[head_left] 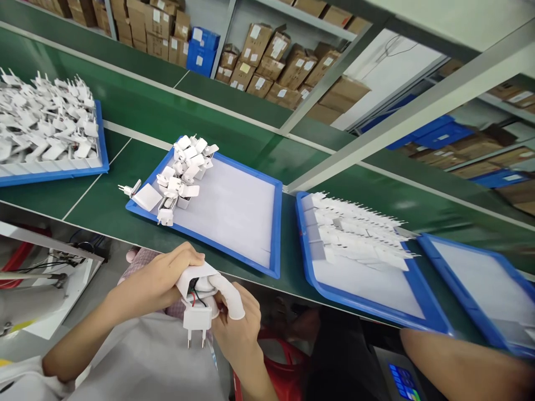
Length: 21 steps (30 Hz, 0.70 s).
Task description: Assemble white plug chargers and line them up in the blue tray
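Note:
Above my lap, my left hand (167, 278) is closed around a white plug-charger housing (195, 278). Its open end faces me, with red and dark wires (196, 298) showing inside. A white two-pin plug piece (198, 317) hangs at that end, pins downward. My right hand (240, 320), wearing white finger cots, is closed on the housing's right side; its fingers partly cover the opening. Beyond my hands, a blue-rimmed tray (273, 234) holds a heap of similar white chargers (179, 172) at its left side. One loose plug piece (130, 189) lies over the tray's left edge.
A blue tray piled with white parts (45, 122) stands at the far left. Rightward, another tray (309, 262) carries rows of chargers (359, 228), beside a further blue tray (480, 273). A slanted metal post (376, 128) rises behind. Another person's arm (463, 362) is at lower right.

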Each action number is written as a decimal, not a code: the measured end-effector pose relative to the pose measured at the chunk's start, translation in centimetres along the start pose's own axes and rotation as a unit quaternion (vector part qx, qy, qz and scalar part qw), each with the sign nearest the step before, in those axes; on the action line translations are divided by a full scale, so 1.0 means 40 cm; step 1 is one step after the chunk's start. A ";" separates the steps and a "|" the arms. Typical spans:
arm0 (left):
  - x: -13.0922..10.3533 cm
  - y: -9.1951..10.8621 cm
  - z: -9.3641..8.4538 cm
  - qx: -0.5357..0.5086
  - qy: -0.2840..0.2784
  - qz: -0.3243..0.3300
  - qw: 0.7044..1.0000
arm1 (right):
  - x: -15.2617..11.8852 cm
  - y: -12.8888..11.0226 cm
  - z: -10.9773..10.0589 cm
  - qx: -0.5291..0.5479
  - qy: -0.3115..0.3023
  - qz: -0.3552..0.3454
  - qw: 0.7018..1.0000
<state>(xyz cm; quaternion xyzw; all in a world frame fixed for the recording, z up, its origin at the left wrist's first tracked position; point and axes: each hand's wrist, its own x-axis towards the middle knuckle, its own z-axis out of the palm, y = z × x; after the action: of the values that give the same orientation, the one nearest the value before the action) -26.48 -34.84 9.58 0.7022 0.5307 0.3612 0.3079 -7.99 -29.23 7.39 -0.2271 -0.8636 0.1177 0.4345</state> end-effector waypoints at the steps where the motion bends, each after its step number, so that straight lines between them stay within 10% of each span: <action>1: 0.003 0.001 -0.002 -0.003 -0.008 -0.009 1.000 | 0.001 0.000 -0.001 -0.004 -0.007 0.001 1.000; 21: 0.015 -0.024 0.014 0.006 -0.053 -0.086 0.995 | 0.009 0.020 0.007 -0.015 -0.091 -0.015 0.996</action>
<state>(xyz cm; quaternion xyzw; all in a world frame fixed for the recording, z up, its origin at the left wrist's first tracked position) -26.41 -34.07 8.61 0.6744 0.5741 0.2923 0.3608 -8.18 -28.34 7.15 -0.2088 -0.9047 0.1180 0.3521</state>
